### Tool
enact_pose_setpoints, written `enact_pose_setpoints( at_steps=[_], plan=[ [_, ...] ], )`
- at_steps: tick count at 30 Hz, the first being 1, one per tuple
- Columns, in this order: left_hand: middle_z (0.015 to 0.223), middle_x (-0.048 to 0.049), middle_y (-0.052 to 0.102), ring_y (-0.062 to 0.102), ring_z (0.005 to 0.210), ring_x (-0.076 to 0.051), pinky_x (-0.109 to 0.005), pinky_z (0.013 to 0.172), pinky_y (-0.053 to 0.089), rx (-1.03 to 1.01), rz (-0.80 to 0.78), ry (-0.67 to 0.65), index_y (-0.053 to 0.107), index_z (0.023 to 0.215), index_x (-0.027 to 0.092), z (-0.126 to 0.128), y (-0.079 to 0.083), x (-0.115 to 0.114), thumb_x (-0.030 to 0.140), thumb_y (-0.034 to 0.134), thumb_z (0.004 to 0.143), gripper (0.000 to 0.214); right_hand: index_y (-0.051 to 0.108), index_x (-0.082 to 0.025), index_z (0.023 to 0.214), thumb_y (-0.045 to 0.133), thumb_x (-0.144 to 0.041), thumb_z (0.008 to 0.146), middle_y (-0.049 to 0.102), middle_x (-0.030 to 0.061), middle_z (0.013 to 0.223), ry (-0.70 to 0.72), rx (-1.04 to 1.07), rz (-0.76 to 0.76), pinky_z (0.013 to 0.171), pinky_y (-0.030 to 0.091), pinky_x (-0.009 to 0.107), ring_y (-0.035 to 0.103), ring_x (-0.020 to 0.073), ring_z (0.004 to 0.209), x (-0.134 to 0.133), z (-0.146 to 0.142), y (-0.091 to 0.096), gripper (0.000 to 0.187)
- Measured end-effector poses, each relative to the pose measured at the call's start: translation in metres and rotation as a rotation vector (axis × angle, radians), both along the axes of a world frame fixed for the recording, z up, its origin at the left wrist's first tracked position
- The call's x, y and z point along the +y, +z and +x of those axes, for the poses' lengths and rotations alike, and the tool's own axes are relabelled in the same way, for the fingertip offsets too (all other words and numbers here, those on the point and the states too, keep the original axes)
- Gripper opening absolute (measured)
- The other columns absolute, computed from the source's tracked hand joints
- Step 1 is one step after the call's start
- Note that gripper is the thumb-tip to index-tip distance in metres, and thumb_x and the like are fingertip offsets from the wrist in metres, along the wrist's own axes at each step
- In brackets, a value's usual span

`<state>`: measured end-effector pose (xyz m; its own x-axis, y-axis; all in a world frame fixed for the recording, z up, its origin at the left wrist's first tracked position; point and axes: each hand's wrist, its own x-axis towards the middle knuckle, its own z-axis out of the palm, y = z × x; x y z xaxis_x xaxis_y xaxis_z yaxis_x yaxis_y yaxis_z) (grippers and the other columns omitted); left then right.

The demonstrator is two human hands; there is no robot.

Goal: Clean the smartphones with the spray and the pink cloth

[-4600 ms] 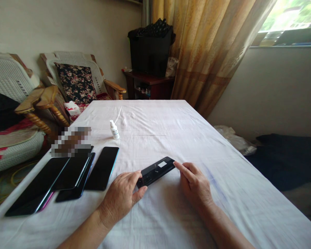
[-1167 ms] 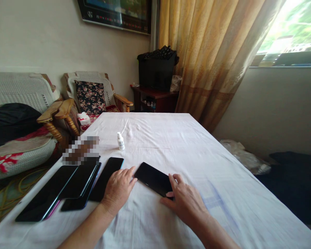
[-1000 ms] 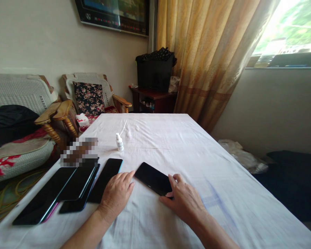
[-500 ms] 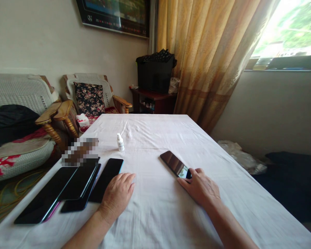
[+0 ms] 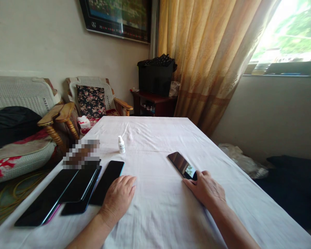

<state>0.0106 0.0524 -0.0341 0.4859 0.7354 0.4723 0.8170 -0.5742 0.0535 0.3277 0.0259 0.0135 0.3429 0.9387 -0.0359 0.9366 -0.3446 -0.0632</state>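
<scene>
- The right hand [image 5: 206,189] is lying palm-down on the white-clothed counter [image 5: 158,214]. Its fingers are loosely spread, and the fingertips are touching the near end of a dark phone [image 5: 181,164] without gripping it.
- The dark phone is lying flat, screen up, toward the counter's right edge, with its far end angling toward the middle.
- The left hand [image 5: 120,194] is resting flat and open, holding nothing, just beside a black phone [image 5: 107,181].
- That black phone is sitting at the inner end of a row of overlapping phones [image 5: 49,197] running toward the near-left corner.
- A small white spray bottle [image 5: 121,145] is standing upright beyond the row, nearer the left edge.
</scene>
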Motion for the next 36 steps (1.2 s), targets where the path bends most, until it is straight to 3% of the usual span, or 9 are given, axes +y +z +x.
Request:
enact_pose_setpoints(
  at_steps=[5, 8, 12, 16, 18, 21, 26, 30, 36],
  plan=[
    [0.105, -0.0075, 0.069, 0.063, 0.097, -0.024, -0.041, 0.087, 0.052, 0.009, 0.002, -0.004, 0.060, 0.112, 0.019, 0.002, 0.002, 0.000, 0.018, 0.047, 0.091, 0.025, 0.061, -0.016, 0.098, 0.047, -0.059, 0.088, 0.060, 0.0148, 0.103, -0.020, 0.029, -0.027, 0.061, 0.047, 0.035, 0.068, 0.0294, 0.082, 0.002, 0.001, 0.000, 0.047],
    [0.105, -0.0071, 0.069, 0.063, 0.097, -0.024, -0.040, 0.086, 0.053, 0.002, 0.011, -0.007, 0.060, 0.112, 0.020, 0.001, 0.002, 0.000, 0.018, 0.047, 0.091, 0.025, 0.060, -0.015, 0.111, 0.058, -0.052, 0.084, 0.059, 0.0146, 0.109, 0.066, -0.004, 0.077, 0.059, 0.048, 0.032, 0.069, 0.0266, 0.080, 0.002, -0.004, -0.002, 0.046],
    [0.110, -0.0082, 0.068, 0.064, 0.101, -0.025, -0.040, 0.088, 0.053, -0.044, 0.030, -0.010, 0.058, 0.119, 0.019, 0.001, 0.004, 0.002, 0.020, 0.047, 0.091, 0.030, 0.051, -0.020, 0.132, 0.073, -0.030, 0.076, 0.054, 0.0141, 0.125, 0.332, -0.068, 0.320, 0.061, 0.052, 0.029, 0.069, 0.0214, 0.077, 0.001, -0.017, -0.012, 0.060],
    [0.126, -0.0115, 0.063, 0.060, 0.116, -0.026, -0.042, 0.099, 0.049, -0.196, 0.031, 0.000, 0.050, 0.132, 0.018, 0.007, 0.009, 0.007, 0.028, 0.050, 0.092, 0.042, 0.051, -0.023, 0.131, 0.067, -0.019, 0.081, 0.057, 0.0114, 0.122, 0.650, -0.079, 0.489, 0.057, 0.054, 0.027, 0.068, 0.0170, 0.070, 0.005, -0.027, -0.022, 0.052],
    [0.127, -0.0120, 0.064, 0.061, 0.116, -0.025, -0.041, 0.098, 0.050, -0.309, -0.032, 0.006, 0.049, 0.134, 0.018, 0.011, 0.013, 0.011, 0.032, 0.050, 0.092, 0.044, 0.051, -0.020, 0.129, 0.059, -0.016, 0.087, 0.058, 0.0127, 0.120, 0.762, -0.087, 0.549, 0.057, 0.055, 0.027, 0.068, 0.0168, 0.070, 0.008, -0.030, -0.024, 0.044],
    [0.107, -0.0095, 0.073, 0.070, 0.097, -0.024, -0.035, 0.083, 0.057, -0.478, -0.246, 0.026, 0.058, 0.125, 0.019, 0.013, 0.020, 0.013, 0.036, 0.049, 0.092, 0.038, 0.051, -0.016, 0.126, 0.050, -0.012, 0.091, 0.058, 0.0148, 0.117, 0.850, -0.092, 0.619, 0.058, 0.056, 0.027, 0.069, 0.0184, 0.074, 0.012, -0.035, -0.024, 0.035],
    [0.092, -0.0043, 0.077, 0.073, 0.084, -0.020, -0.027, 0.075, 0.057, -0.586, -0.377, 0.012, 0.070, 0.101, 0.022, 0.011, 0.031, 0.007, 0.040, 0.043, 0.095, 0.033, 0.051, -0.017, 0.122, 0.041, -0.008, 0.092, 0.061, 0.0130, 0.109, 0.894, -0.031, 0.673, 0.057, 0.055, 0.028, 0.068, 0.0186, 0.073, 0.012, -0.040, -0.023, 0.033],
    [0.089, -0.0038, 0.077, 0.073, 0.086, -0.020, -0.025, 0.076, 0.057, -0.624, -0.407, -0.011, 0.073, 0.097, 0.022, 0.007, 0.029, -0.001, 0.042, 0.044, 0.095, 0.035, 0.051, -0.019, 0.124, 0.040, -0.012, 0.094, 0.061, 0.0121, 0.112, 0.868, 0.196, 0.685, 0.061, 0.055, 0.026, 0.067, 0.0145, 0.071, 0.005, -0.040, -0.024, 0.032],
    [0.095, -0.0026, 0.077, 0.073, 0.089, -0.017, -0.024, 0.081, 0.057, -0.611, -0.277, -0.173, 0.070, 0.100, 0.023, -0.002, 0.017, -0.015, 0.038, 0.053, 0.095, 0.024, 0.058, -0.019, 0.117, 0.042, -0.022, 0.097, 0.065, 0.0083, 0.100, 0.692, 0.392, 0.767, 0.062, 0.052, 0.023, 0.066, 0.0140, 0.072, -0.019, -0.033, -0.025, 0.025]
  ],
)
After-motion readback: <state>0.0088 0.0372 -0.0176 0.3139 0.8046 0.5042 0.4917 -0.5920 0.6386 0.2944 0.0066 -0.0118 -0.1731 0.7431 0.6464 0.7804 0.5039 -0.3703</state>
